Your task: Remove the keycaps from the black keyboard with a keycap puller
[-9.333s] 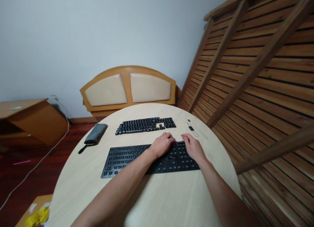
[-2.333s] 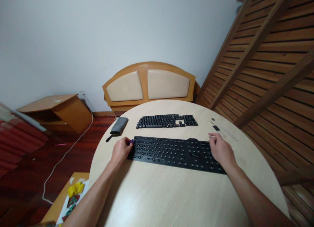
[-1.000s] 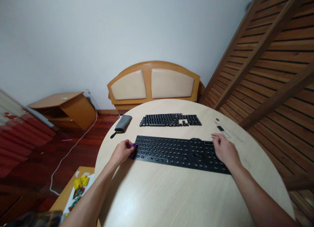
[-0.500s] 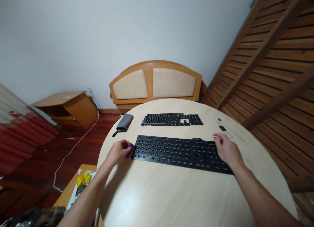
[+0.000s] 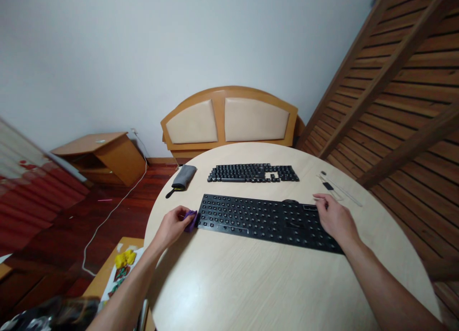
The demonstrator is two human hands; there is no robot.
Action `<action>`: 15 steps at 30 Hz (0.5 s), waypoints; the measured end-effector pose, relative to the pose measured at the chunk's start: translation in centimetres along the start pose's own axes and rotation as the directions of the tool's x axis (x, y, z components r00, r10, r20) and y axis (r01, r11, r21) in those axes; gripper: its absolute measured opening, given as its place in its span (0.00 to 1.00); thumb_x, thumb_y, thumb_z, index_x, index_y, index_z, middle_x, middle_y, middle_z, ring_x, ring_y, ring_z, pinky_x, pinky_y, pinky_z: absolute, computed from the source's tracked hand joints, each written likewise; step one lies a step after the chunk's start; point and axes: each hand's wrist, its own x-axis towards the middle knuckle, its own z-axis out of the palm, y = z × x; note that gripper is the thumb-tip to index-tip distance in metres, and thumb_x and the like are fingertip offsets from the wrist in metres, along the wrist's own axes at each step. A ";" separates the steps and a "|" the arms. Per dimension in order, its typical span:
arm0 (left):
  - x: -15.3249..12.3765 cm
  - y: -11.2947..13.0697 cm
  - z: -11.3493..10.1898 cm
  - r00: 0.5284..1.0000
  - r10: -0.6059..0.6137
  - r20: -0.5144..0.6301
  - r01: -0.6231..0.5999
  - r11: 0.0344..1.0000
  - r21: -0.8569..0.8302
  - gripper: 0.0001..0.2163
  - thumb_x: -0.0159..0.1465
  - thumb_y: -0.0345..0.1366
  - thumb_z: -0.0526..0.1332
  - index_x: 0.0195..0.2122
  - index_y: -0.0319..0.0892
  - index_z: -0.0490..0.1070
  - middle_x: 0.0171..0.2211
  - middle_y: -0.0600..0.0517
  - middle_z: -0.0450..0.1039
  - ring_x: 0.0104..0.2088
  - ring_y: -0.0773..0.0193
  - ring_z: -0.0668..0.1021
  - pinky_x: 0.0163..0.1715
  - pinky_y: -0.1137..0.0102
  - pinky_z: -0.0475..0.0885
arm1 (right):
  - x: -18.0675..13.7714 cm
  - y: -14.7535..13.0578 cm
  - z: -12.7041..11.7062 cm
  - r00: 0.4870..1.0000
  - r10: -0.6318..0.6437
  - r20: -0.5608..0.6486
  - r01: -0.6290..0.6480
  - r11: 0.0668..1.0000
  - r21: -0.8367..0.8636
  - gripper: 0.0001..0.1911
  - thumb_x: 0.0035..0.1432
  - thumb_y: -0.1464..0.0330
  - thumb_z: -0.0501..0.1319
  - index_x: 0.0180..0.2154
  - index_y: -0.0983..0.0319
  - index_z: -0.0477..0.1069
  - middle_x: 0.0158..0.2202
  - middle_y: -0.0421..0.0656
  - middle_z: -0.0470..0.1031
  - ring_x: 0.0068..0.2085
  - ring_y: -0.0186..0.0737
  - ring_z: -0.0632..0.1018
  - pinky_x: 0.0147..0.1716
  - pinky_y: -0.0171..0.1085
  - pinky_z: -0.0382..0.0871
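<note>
A long black keyboard base (image 5: pixel 265 221) without its keycaps lies across the middle of the round table (image 5: pixel 251 283). My left hand (image 5: pixel 176 222) pinches a crumpled purple cloth (image 5: pixel 191 221), which touches the base's left edge. Over the right end of the base is my right hand (image 5: pixel 333 216), its fingers curled at the far edge and apparently gripping it; the fingertips are partly hidden. Behind the base, black keycaps (image 5: pixel 238 172) are laid out in rows like a keyboard.
A grey pouch (image 5: pixel 184 177) with a black tab lies at the table's far left. Thin tools (image 5: pixel 328 185) lie at the far right. Beyond stands a padded headboard (image 5: pixel 251 118); a slatted wooden screen (image 5: pixel 405 87) rises on the right. Yellow things (image 5: pixel 125 259) sit low left.
More of the purple cloth shows in my left hand, which has moved slightly along the base's left edge. My right hand stays on the base. The view has shifted a little.
</note>
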 end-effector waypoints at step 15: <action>-2.3 3.4 2.3 0.876 0.482 0.016 -0.441 0.787 0.431 0.08 0.64 0.32 0.58 0.44 0.44 0.72 0.40 0.49 0.78 0.40 0.57 0.78 0.39 0.65 0.74 | 0.0 0.2 0.4 1.000 -0.011 -0.003 0.011 1.000 0.022 0.18 0.63 0.65 0.49 0.44 0.61 0.75 0.35 0.50 0.81 0.33 0.49 0.79 0.34 0.41 0.67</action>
